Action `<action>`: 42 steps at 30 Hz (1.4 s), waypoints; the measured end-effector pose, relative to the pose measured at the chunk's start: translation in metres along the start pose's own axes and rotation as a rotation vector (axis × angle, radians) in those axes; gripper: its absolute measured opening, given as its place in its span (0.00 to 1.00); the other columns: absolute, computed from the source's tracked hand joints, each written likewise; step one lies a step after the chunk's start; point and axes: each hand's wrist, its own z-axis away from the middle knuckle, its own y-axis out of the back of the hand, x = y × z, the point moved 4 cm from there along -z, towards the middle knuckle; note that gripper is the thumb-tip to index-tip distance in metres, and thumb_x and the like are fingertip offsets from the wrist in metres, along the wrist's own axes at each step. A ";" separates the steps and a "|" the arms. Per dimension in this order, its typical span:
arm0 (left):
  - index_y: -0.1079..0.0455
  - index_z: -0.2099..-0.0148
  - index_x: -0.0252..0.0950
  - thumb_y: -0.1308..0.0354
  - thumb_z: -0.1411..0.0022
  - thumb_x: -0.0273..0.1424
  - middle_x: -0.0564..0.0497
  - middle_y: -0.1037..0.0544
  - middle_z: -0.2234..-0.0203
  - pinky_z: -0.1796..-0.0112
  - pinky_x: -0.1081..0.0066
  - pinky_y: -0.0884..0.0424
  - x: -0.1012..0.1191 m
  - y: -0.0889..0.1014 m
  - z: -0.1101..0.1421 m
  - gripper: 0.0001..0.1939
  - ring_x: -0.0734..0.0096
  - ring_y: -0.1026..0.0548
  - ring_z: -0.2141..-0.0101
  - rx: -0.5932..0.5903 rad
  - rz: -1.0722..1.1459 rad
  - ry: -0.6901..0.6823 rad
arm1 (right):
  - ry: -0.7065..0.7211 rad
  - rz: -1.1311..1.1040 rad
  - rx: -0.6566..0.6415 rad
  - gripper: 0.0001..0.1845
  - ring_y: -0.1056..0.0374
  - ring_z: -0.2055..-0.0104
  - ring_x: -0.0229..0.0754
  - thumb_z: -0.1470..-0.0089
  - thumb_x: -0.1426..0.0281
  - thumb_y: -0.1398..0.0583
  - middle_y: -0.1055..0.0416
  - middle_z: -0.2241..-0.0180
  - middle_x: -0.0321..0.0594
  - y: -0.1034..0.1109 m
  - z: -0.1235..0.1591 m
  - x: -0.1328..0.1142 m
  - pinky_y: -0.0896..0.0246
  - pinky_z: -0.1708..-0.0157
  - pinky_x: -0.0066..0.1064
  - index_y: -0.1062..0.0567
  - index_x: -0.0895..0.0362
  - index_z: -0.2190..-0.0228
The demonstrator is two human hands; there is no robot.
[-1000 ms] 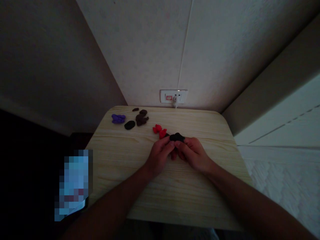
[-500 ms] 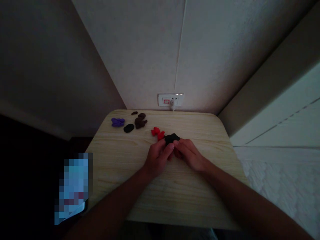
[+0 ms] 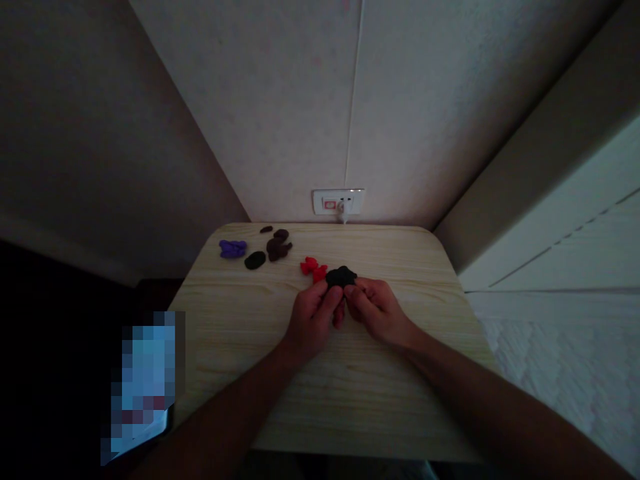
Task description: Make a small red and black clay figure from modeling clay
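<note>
A lump of black modelling clay (image 3: 342,276) is pinched between both hands over the middle of the table. My left hand (image 3: 314,315) grips its left side, thumb on top. From the right, my right hand (image 3: 376,308) holds the other side with thumb and curled fingers. Just beyond my left fingertips lie red clay pieces (image 3: 311,267), partly behind the hand. Farther left sit brown clay lumps (image 3: 278,248), a flat dark oval of clay (image 3: 255,260) and a purple clay piece (image 3: 233,249).
The light wood table (image 3: 240,373) has rounded far corners and meets the wall. A wall socket (image 3: 339,202) with a white plug is just above its back edge. At the lower left glows a blurred-out screen (image 3: 147,373). A quilted white surface (image 3: 540,373) lies to the right.
My fingers have shifted on the black clay, which now shows wider and flatter between them. My right fingers are more curled. The whole view has moved slightly.
</note>
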 end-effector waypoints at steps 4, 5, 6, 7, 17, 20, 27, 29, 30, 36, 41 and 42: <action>0.29 0.69 0.34 0.41 0.33 0.47 0.53 0.29 0.82 0.76 0.71 0.35 -0.009 0.000 -0.001 0.21 0.73 0.31 0.80 -0.046 0.152 0.065 | -0.088 -0.066 -0.024 0.25 0.51 0.83 0.32 0.35 0.55 0.45 0.39 0.84 0.32 0.000 0.001 0.002 0.58 0.83 0.26 0.29 0.58 0.78; 0.28 0.68 0.34 0.41 0.34 0.48 0.52 0.28 0.80 0.76 0.71 0.34 -0.012 0.000 -0.001 0.21 0.72 0.31 0.79 -0.059 0.209 0.084 | -0.121 -0.097 -0.037 0.25 0.52 0.83 0.32 0.36 0.56 0.45 0.40 0.85 0.32 0.000 0.001 0.002 0.59 0.84 0.26 0.28 0.58 0.78; 0.28 0.67 0.34 0.41 0.35 0.49 0.52 0.28 0.78 0.77 0.71 0.33 -0.014 0.000 -0.001 0.21 0.72 0.30 0.79 -0.071 0.255 0.094 | -0.153 -0.127 -0.054 0.24 0.53 0.84 0.32 0.37 0.56 0.45 0.41 0.85 0.31 0.000 0.002 0.002 0.61 0.84 0.26 0.28 0.58 0.79; 0.28 0.66 0.34 0.41 0.35 0.50 0.52 0.28 0.77 0.78 0.71 0.34 -0.014 0.000 -0.002 0.22 0.72 0.30 0.79 -0.079 0.281 0.094 | -0.184 -0.154 -0.073 0.23 0.54 0.84 0.32 0.39 0.57 0.44 0.42 0.86 0.31 -0.001 0.002 0.002 0.62 0.85 0.26 0.28 0.58 0.79; 0.33 0.72 0.37 0.38 0.37 0.49 0.56 0.33 0.81 0.80 0.74 0.39 0.006 0.006 -0.004 0.21 0.75 0.35 0.81 0.053 0.058 0.010 | -0.057 -0.009 -0.145 0.18 0.47 0.78 0.33 0.37 0.58 0.41 0.33 0.76 0.34 0.003 -0.001 -0.007 0.53 0.80 0.25 0.23 0.59 0.69; 0.33 0.72 0.37 0.38 0.37 0.47 0.56 0.34 0.80 0.80 0.74 0.38 0.004 0.007 -0.004 0.20 0.75 0.35 0.80 0.070 0.078 0.008 | -0.063 -0.011 -0.121 0.19 0.49 0.79 0.33 0.34 0.57 0.42 0.36 0.78 0.32 0.002 0.000 -0.008 0.54 0.81 0.25 0.23 0.59 0.69; 0.33 0.71 0.37 0.39 0.38 0.46 0.55 0.33 0.79 0.80 0.73 0.37 -0.012 0.005 -0.004 0.19 0.73 0.35 0.79 -0.018 0.258 0.086 | -0.123 -0.107 -0.124 0.21 0.53 0.82 0.31 0.36 0.56 0.40 0.42 0.82 0.29 -0.003 0.005 -0.012 0.61 0.83 0.26 0.24 0.60 0.72; 0.33 0.71 0.36 0.39 0.37 0.46 0.55 0.32 0.79 0.79 0.73 0.37 -0.015 0.004 -0.004 0.19 0.74 0.34 0.79 -0.044 0.257 0.095 | -0.134 -0.146 -0.142 0.21 0.53 0.82 0.30 0.36 0.56 0.40 0.42 0.82 0.29 -0.003 0.004 -0.010 0.61 0.83 0.26 0.24 0.60 0.71; 0.32 0.71 0.36 0.39 0.36 0.45 0.54 0.32 0.79 0.79 0.73 0.37 -0.015 0.004 -0.004 0.19 0.74 0.34 0.79 -0.046 0.249 0.093 | -0.134 -0.159 -0.146 0.21 0.53 0.83 0.31 0.36 0.55 0.40 0.42 0.82 0.29 -0.003 0.004 -0.008 0.61 0.83 0.26 0.24 0.60 0.70; 0.31 0.71 0.35 0.38 0.37 0.43 0.55 0.32 0.80 0.79 0.74 0.37 -0.007 0.007 -0.005 0.18 0.75 0.34 0.79 0.055 0.160 0.054 | -0.045 -0.038 -0.131 0.20 0.45 0.79 0.33 0.34 0.55 0.41 0.36 0.78 0.31 -0.001 -0.001 -0.008 0.51 0.79 0.26 0.24 0.59 0.67; 0.31 0.71 0.35 0.37 0.38 0.44 0.55 0.31 0.81 0.80 0.75 0.37 0.002 0.006 -0.006 0.18 0.76 0.33 0.80 0.067 0.088 0.031 | -0.026 -0.025 -0.111 0.18 0.44 0.78 0.33 0.34 0.56 0.41 0.33 0.76 0.32 -0.001 -0.002 -0.008 0.49 0.78 0.26 0.25 0.58 0.68; 0.31 0.71 0.35 0.37 0.38 0.44 0.55 0.31 0.81 0.80 0.75 0.37 0.002 0.005 -0.006 0.18 0.76 0.33 0.81 0.066 0.083 0.034 | -0.028 -0.036 -0.112 0.18 0.43 0.78 0.33 0.34 0.57 0.41 0.32 0.76 0.33 -0.001 -0.002 -0.007 0.49 0.78 0.26 0.25 0.58 0.68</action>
